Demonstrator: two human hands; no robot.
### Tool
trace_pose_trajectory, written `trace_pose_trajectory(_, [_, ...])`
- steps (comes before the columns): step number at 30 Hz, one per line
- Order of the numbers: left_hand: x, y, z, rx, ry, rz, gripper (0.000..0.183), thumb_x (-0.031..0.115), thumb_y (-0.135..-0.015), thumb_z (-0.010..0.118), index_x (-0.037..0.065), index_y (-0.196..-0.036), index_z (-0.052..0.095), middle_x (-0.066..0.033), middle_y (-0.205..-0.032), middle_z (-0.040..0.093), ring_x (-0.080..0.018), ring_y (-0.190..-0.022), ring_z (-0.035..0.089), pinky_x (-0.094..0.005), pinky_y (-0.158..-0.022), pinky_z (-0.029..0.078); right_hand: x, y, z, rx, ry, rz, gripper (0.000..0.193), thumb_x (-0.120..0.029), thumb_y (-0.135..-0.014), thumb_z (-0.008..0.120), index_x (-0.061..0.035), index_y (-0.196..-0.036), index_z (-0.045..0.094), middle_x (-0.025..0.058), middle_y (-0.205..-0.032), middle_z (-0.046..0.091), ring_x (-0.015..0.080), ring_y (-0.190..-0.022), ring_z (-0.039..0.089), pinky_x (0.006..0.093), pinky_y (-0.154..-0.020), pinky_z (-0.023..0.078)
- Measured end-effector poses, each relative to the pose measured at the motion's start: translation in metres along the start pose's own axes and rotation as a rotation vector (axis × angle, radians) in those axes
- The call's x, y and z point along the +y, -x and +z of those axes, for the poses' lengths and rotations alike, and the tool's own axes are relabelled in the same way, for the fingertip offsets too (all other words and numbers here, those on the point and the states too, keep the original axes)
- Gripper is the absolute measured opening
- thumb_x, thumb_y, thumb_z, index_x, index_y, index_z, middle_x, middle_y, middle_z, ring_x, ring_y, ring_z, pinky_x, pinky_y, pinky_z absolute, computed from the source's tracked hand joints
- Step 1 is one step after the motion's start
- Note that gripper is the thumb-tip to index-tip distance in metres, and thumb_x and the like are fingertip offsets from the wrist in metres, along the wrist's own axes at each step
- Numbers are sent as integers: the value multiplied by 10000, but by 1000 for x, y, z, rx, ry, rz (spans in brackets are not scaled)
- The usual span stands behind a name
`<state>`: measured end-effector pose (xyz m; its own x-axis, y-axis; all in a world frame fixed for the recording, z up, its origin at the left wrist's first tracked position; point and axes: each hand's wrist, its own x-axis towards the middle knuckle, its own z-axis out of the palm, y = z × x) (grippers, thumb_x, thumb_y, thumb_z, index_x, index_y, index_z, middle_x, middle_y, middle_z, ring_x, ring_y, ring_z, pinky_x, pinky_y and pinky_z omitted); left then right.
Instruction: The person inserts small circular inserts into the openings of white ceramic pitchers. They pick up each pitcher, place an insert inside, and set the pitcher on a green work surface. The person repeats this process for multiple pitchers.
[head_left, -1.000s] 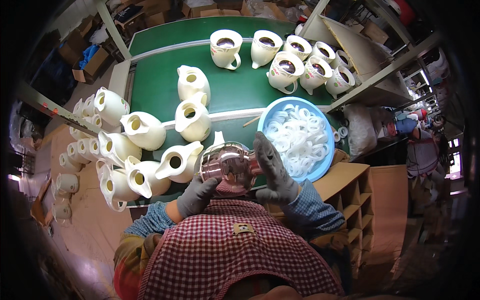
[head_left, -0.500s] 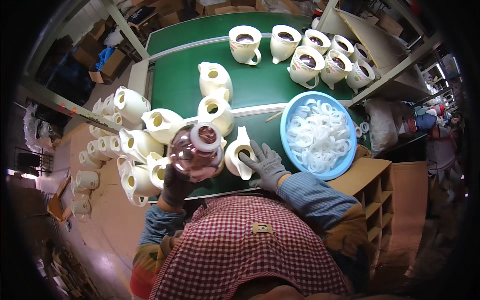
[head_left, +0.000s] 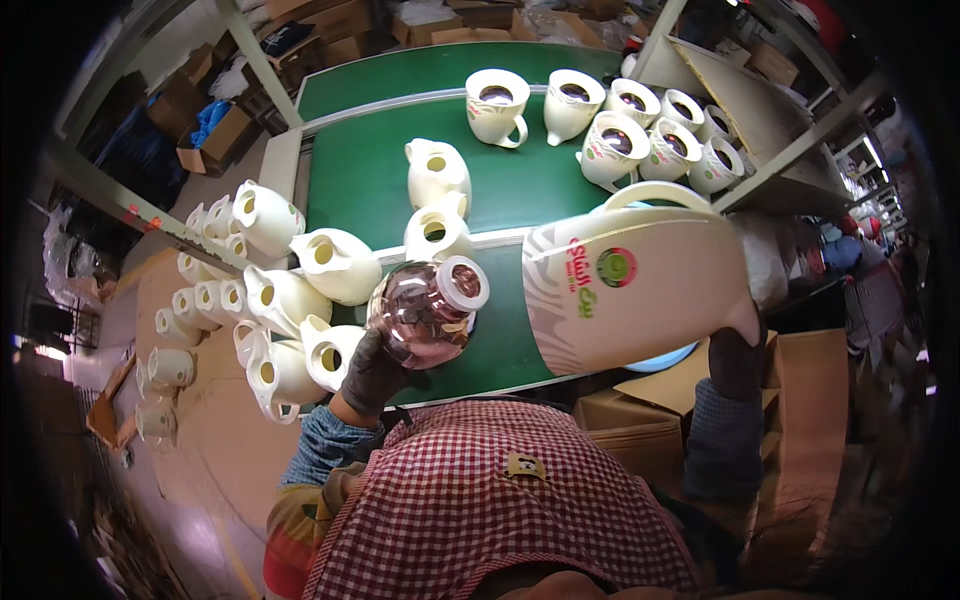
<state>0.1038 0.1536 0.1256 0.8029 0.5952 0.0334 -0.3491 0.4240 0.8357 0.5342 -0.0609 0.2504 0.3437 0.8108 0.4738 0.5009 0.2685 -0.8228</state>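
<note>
My left hand (head_left: pixel 372 374), in a dark glove, is closed around a silvery glass flask liner (head_left: pixel 415 315). A white ring (head_left: pixel 463 283) sits on the liner's neck, which points up and to the right. On the right, a cream jug (head_left: pixel 640 285) with grey stripes and a coloured emblem lies on its side in the air, close to the camera. Its handle is uppermost and its spout end is at the right. My right hand (head_left: pixel 735 362), also gloved, grips that end; the jug hides most of its fingers.
Several cream jug bodies (head_left: pixel 338 265) stand at the left of the green table (head_left: pixel 370 205). Jugs with dark liners inside (head_left: pixel 497 107) are grouped at the far right. The blue basin (head_left: pixel 660 360) is mostly hidden behind the raised jug. A metal frame post (head_left: pixel 258 65) rises at the left.
My right hand has picked the jug up from the table and swung it to the right, onto its side. My left hand has moved the liner slightly right, tilting its neck rightward.
</note>
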Motion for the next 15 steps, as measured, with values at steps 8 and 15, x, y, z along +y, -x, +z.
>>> trace_pose_trajectory(8, [-38, -20, -9, -239, 426, -191, 737, 503, -1032, 523, 102, -1610, 305, -106, -1651, 351, -262, -1514, 334, -450, -1255, 273, -29, 12, 69, -162, 131, -104, 624, -86, -801, 849, -95, -1389, 641, 285, -1642, 280, 427, -1517, 329, 509, -1191, 341])
trace_pose_trajectory(15, [-47, -42, 27, -208, -503, -151, 668, 308, -1010, 656, 86, -1568, 364, -121, -1567, 453, -258, -1416, 467, -416, -1196, 378, -15, 43, 123, -218, 108, -300, 693, -141, -756, 896, -133, -1394, 626, 327, -1636, 243, 479, -1500, 334, 515, -1168, 399])
